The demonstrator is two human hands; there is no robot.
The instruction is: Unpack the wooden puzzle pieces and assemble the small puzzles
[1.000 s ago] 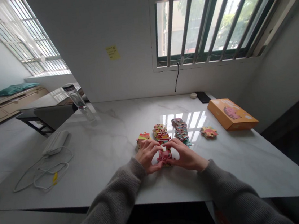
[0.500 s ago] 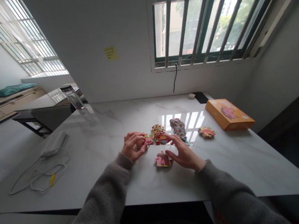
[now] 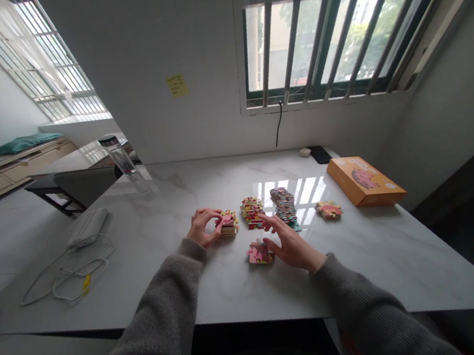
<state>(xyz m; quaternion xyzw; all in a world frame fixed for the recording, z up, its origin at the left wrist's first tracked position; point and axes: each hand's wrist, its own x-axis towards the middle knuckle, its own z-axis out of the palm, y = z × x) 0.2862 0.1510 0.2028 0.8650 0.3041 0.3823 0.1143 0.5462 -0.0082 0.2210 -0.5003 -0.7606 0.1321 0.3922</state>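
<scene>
My left hand is curled at the left side of a small stack of jigsaw puzzle pieces. Its thumb and forefinger pinch the edge of a pink puzzle piece on top. My right hand hovers with fingers apart and nothing in them. Below its fingertips, close to the thumb, lies a low pile of pink puzzle pieces. Between the hands and farther back are a row of red and yellow pieces and a longer row of pieces standing on edge.
Another little pile of pieces lies to the right, near an orange box. A black phone and a small white case are at the back. On the left are a white device with a cable and a clear bottle.
My left hand has drawn left and lowered the pink puzzle piece onto the stack, which shows more fully now. The right hand has stayed in place.
</scene>
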